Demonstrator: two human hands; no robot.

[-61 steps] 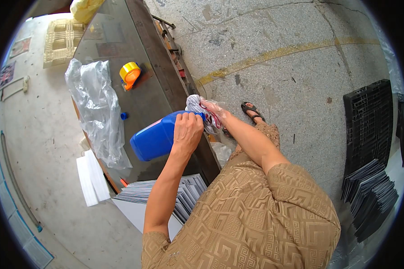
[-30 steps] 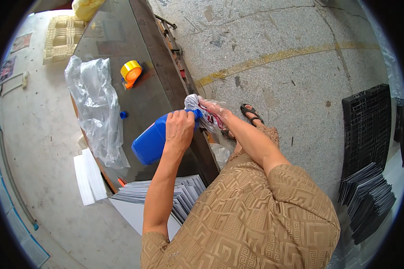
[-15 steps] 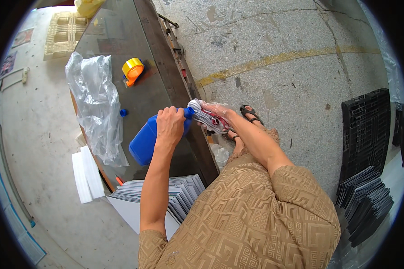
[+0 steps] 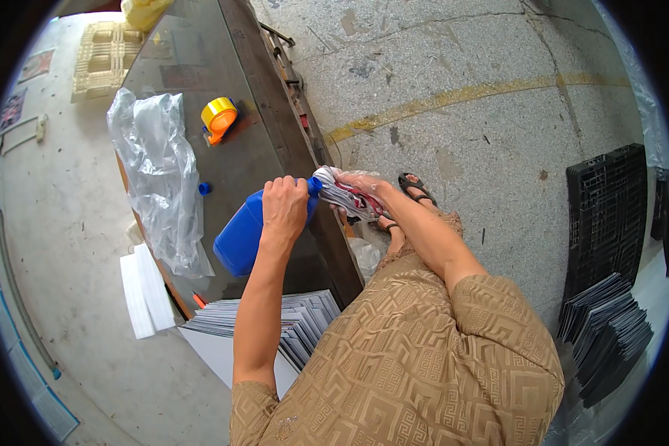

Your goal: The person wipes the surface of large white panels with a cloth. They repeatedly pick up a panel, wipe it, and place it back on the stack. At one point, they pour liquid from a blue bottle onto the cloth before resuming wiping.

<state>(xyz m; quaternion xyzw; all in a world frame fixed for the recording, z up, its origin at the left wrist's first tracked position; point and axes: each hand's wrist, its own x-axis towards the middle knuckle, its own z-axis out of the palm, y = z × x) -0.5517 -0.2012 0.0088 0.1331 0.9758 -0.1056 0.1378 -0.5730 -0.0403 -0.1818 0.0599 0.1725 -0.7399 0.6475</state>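
A blue plastic jug (image 4: pixel 238 234) is tilted over the table's edge, with my left hand (image 4: pixel 284 207) wrapped round its handle. Its uncapped mouth points right and meets a bunched striped cloth (image 4: pixel 338 195). My right hand (image 4: pixel 363 183), in a clear plastic glove, closes on that cloth beside the mouth; some of its fingers are hidden by the cloth. On the table left of the jug lies a small blue cap (image 4: pixel 205 188).
The dark table (image 4: pixel 264 97) carries a yellow tape roll in an orange dispenser (image 4: pixel 219 120) and a crumpled clear plastic sheet (image 4: pixel 156 171). Stacked boards (image 4: pixel 305 320) sit at the near end. A black pallet (image 4: pixel 606 215) and dark sheets (image 4: pixel 606 334) stand at right.
Almost nothing differs; the jug and both hands keep their places, apart from a very slight shift of my left hand and the view.
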